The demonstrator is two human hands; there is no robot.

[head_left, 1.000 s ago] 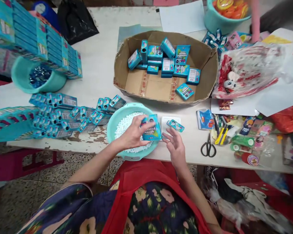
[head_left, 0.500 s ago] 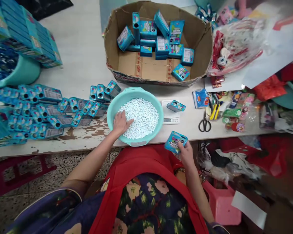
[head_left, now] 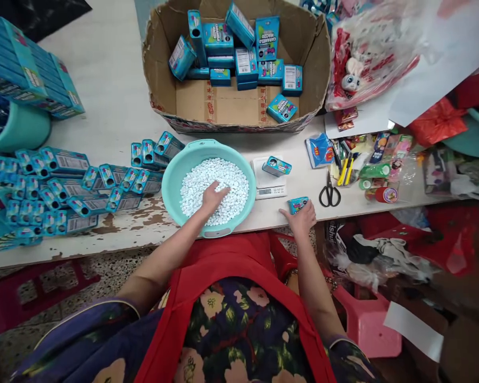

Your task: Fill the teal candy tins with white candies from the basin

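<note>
My left hand [head_left: 213, 201] is on the small white candies [head_left: 231, 183] in a turquoise plastic basin [head_left: 170, 189], its thumb and fingers apart and some fingertips partly hidden. My right hand [head_left: 304, 217] grips a blue candy box [head_left: 297, 204] at the table's front edge, covering part of it. Between basin and scissors, another blue box [head_left: 277, 166] with a round hole in its end lies on a white digital scale [head_left: 271, 190].
A cardboard carton [head_left: 239, 119] holding several blue boxes stands behind the basin. Rows of holed boxes [head_left: 75, 186] fill the left side. Black scissors [head_left: 329, 194], a yellow cutter [head_left: 345, 171] and assorted sweets lie right. A pink stool [head_left: 373, 330] is below.
My left hand has shifted from the basin's left side toward the middle of the candies. My right hand has brought its box up to the table edge. The view has shifted slightly.
</note>
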